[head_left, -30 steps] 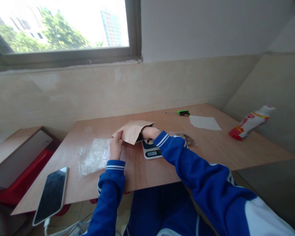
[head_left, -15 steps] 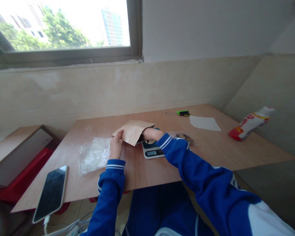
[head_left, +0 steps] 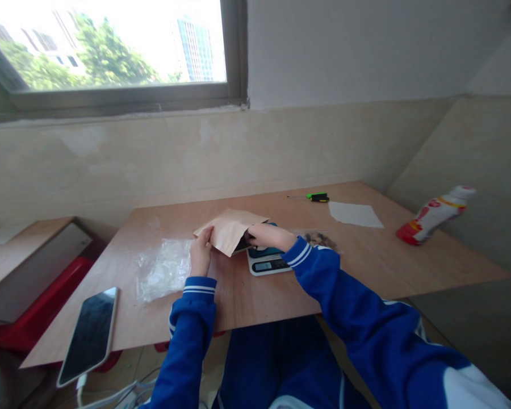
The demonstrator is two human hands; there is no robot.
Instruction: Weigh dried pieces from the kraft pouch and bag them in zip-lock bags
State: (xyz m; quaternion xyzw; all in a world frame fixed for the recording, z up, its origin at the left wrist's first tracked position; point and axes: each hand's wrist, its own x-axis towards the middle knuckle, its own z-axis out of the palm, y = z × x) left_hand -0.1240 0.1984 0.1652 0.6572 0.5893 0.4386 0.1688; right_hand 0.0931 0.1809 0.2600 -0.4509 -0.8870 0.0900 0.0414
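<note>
Moved: your right hand (head_left: 267,236) drew back slightly from the kraft envelope (head_left: 229,230), its forearm sliding toward you.
Right hand: fingers reached to the envelope's mouth, partly hidden; you could not tell whether they gripped anything.
Left hand: (head_left: 201,254) clasped the envelope's near edge.
Envelope: tilted in the air, just above the digital scale (head_left: 267,264).
Technique: that steady left hold kept the mouth turned toward your right hand, which worked well.
Pose: your left sleeve (head_left: 189,324) and right sleeve (head_left: 323,284) angled forward over the tabletop (head_left: 387,255), both elbows bent.
</note>
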